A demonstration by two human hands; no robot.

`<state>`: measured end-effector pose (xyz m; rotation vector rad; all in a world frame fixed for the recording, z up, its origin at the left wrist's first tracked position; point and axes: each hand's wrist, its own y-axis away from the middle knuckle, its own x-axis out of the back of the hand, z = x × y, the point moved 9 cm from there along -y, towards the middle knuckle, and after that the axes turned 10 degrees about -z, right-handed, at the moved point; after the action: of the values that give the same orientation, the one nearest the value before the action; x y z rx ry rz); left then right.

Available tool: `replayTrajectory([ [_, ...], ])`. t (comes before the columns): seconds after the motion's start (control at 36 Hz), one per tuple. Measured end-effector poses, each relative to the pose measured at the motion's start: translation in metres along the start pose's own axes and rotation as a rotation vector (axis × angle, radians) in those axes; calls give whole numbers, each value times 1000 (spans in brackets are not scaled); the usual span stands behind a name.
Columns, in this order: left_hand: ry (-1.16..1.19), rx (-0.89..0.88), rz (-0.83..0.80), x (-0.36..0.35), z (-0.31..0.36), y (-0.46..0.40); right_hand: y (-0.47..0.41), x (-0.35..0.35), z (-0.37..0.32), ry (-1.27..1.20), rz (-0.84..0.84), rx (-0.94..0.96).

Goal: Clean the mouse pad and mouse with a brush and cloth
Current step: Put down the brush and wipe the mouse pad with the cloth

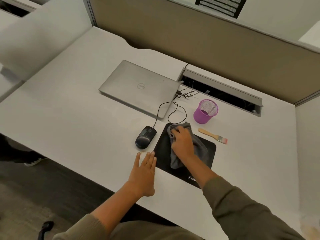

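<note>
A black mouse pad lies near the desk's front edge. My right hand presses a crumpled grey cloth onto its upper half, fingers bunched over the fabric. My left hand rests flat on the desk, fingers spread, its fingertips touching the pad's left edge. The black wired mouse sits on the bare desk just left of the pad. A wooden brush with pinkish bristles lies to the right of the pad.
A closed silver laptop lies behind the mouse, whose cable loops toward it. A purple mesh cup stands behind the brush. An open cable tray runs along the beige partition. The desk's front edge is just below my left hand.
</note>
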<state>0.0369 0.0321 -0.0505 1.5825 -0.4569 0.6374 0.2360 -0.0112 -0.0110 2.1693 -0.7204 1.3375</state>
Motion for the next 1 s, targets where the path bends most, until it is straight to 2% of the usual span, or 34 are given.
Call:
replayTrajectory([
  [0.06,-23,-2,1,-1,1,1,4,-15,-36,110,-94,253],
  [0.08,-29,-2,2,0,1,0,6,-15,-42,129,-87,334],
  [0.11,-27,-2,2,0,1,0,1,-13,-35,106,-75,304],
  [0.19,-10,-9,-14,1,0,-1,-13,8,3,-8,81,-81],
  [0.22,-9,-9,-15,1,-1,-1,-14,5,-3,8,51,-79],
  [0.31,-21,-8,-9,0,-1,0,-9,-9,-33,99,-69,190],
  [0.33,-21,-8,-6,1,-1,0,-10,-6,-27,79,-64,180],
  [0.42,-4,-4,-9,1,-2,-1,-17,11,6,-11,63,-77],
  [0.44,-1,-4,-11,1,-2,-1,-17,8,-1,7,30,-53],
  [0.53,-7,-9,-17,1,-1,1,-11,-8,-24,72,-93,188],
  [0.56,-4,-10,-14,2,-1,0,-13,-5,-15,42,-75,147],
  [0.61,3,-8,-11,2,-1,-1,-16,10,14,-34,38,-97],
  [0.64,4,-5,-10,2,-1,-1,-16,12,16,-29,58,-144],
  [0.69,-6,-1,-11,0,-1,-1,-12,1,-10,32,-66,6],
  [0.75,-21,-1,-13,-1,-1,-1,-6,-5,-24,29,-118,165],
  [0.86,-9,2,-7,0,0,-3,-8,13,16,-57,32,-177],
  [0.89,-12,5,-6,0,0,-2,-7,8,4,-22,-15,-114],
  [0.94,-30,8,-2,-1,1,-1,4,-10,-25,39,-156,145],
  [1.0,-37,12,1,0,1,-1,13,-15,-25,16,-225,223],
])
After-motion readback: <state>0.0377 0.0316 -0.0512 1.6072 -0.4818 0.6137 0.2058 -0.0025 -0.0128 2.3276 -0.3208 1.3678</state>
